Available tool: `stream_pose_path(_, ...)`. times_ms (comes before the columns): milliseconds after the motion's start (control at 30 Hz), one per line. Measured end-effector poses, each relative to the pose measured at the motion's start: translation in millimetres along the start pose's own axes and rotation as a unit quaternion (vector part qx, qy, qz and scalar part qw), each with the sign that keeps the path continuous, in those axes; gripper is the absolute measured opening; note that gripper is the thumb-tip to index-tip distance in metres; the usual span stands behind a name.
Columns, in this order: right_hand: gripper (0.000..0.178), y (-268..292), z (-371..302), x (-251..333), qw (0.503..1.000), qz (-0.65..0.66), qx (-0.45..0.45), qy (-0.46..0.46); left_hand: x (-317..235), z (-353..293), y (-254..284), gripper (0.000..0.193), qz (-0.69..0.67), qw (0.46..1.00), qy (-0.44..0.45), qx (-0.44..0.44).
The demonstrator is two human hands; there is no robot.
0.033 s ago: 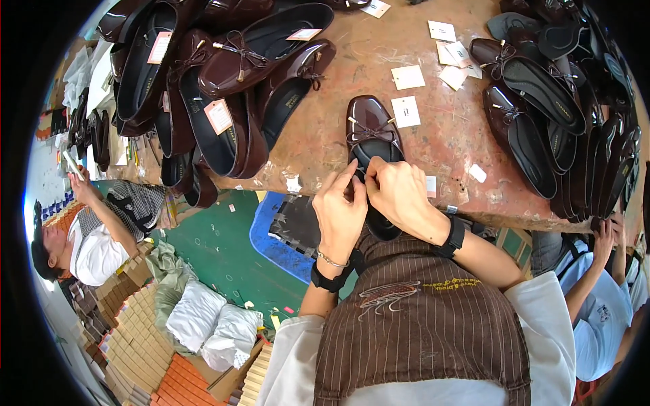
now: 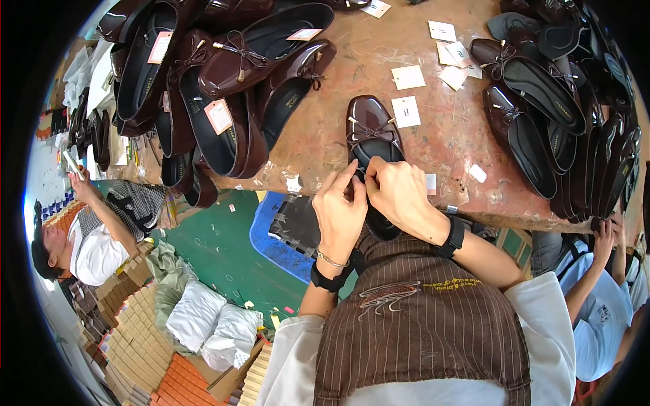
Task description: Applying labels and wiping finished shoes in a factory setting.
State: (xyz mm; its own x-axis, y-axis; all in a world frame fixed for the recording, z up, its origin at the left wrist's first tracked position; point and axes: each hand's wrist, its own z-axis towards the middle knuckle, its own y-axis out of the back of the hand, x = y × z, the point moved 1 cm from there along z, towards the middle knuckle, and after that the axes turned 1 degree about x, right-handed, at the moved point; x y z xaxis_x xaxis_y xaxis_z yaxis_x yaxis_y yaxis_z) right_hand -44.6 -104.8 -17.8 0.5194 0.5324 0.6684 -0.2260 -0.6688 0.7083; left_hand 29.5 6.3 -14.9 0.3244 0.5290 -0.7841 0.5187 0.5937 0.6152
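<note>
A glossy dark brown loafer (image 2: 369, 115) with a thin bow lies at the table's near edge, toe pointing away from me. Over its opening, my left hand (image 2: 340, 208) is closed with thumb and forefinger pinched together. Right beside it, my right hand (image 2: 401, 193) is closed in a pinch too, and the fingertips of both nearly meet. Whatever is between the fingers is too small or hidden to name. The black insole shows in part between and below my hands. A square white tag (image 2: 405, 111) lies just right of the toe.
Piled brown shoes (image 2: 233, 61) with pinkish tags cover the table's left side; more shoes (image 2: 525, 135) are heaped at right. Several paper tags (image 2: 452, 57) lie farther back. A blue crate (image 2: 267, 237) stands below the edge. One person (image 2: 95, 233) is at left, another (image 2: 599, 304) at right.
</note>
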Motion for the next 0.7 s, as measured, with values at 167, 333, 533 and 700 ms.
stream_pose_path(167,0.015,-3,0,-1,0.999,0.027,-0.012,-0.019,1,2,1,0.028,0.004,1.0,0.006,-0.013)
stream_pose_path(333,0.011,1,-1,-4,0.997,0.073,-0.019,-0.025,2,7,2,0.021,-0.025,0.998,0.03,-0.039)
stream_pose_path(533,0.009,7,-3,2,1.0,0.003,-0.028,0.009,-3,9,1,0.012,0.006,0.999,-0.003,-0.053)
stream_pose_path(700,0.011,29,-18,5,0.995,-0.062,-0.027,0.069,-5,3,-4,0.009,0.078,0.988,-0.117,-0.065)
